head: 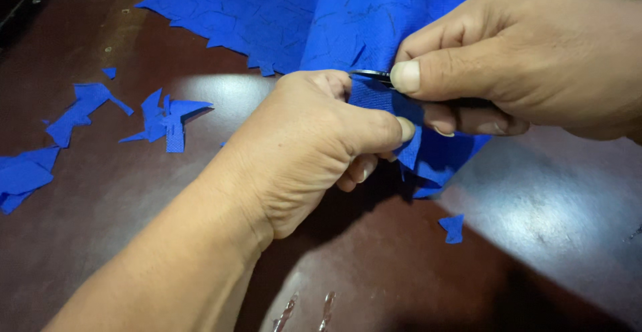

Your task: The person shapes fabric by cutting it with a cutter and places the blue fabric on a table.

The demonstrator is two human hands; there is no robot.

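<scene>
**Scraps on the dark table**

In front of me lies a dark brown table point(548, 205) with a glossy top. Small blue offcuts are scattered over it: a jagged cluster point(166, 121) left of centre, a longer ragged strip point(80, 110) beside it, a tiny chip point(109, 72) just above that, and a larger piece point(23, 177) at the left edge. One little scrap point(453, 228) sits alone lower right. Two small shiny metal pieces point(306, 310) lie side by side at the bottom edge.

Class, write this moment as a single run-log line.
left hand: pinches blue fabric | right hand: holds small black tool at fabric edge | blue scraps on dark table
</scene>
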